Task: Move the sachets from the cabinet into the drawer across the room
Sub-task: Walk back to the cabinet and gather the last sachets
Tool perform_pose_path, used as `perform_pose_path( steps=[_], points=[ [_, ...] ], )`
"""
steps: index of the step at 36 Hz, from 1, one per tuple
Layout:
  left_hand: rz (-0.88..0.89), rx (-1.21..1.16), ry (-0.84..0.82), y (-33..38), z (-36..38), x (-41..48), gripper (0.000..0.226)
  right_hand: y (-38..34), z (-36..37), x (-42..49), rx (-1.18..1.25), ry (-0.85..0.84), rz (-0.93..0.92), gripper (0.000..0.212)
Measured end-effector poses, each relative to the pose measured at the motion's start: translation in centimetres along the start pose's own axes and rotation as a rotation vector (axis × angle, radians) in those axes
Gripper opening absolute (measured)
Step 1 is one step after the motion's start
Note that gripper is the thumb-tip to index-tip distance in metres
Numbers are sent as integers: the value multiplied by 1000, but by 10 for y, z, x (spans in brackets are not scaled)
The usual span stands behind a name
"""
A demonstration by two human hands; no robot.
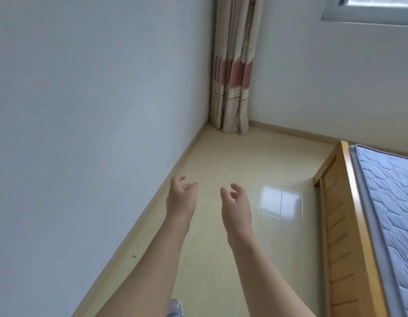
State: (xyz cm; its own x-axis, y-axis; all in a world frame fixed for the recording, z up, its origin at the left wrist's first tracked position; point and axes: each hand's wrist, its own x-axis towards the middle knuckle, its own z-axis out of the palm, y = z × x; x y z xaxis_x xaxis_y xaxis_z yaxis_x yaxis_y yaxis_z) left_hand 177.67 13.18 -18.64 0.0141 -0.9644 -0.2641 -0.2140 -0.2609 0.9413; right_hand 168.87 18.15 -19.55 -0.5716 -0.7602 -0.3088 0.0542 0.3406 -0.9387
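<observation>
Hands reach forward above the floor (244, 156), near each other but apart: left hand (181, 199) and right hand (235, 205) hold nothing, fingers loosely curled. A mattress (386, 191) lies at right. The sachets' location cannot be told.

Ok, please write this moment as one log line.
left hand: empty, relaxed | right hand: empty, relaxed | sachets: not in view | scene: curtain ahead, bed at right
</observation>
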Motion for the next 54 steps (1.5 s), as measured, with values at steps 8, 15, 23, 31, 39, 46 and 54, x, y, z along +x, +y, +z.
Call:
perform_pose_path(
  steps=[8, 15, 23, 31, 39, 46, 54],
  points=[
    [47, 0, -148, 41, 94, 147, 41, -37, 8, 155, 52, 126, 28, 43],
    [93, 38, -274, 102, 175, 265, 39, -93, 4, 282, 132, 233, 80, 42],
    [55, 111, -415, 137, 292, 343, 36, -112, -50, 402, 279, 376, 203, 42],
    [80, 127, -498, 189, 452, 393, 34, -133, -158, 540, 312, 448, 215, 41],
    [70, 92, -532, 239, 577, 434, 21, -161, -249, 653, 329, 467, 206, 38],
    [37, 107, -560, 264, 678, 491, 19, -168, -300, 748, 348, 500, 251, 37],
    [59, 76, -632, 322, 812, 583, 12, -209, -356, 904, 352, 554, 231, 33]
  ],
)
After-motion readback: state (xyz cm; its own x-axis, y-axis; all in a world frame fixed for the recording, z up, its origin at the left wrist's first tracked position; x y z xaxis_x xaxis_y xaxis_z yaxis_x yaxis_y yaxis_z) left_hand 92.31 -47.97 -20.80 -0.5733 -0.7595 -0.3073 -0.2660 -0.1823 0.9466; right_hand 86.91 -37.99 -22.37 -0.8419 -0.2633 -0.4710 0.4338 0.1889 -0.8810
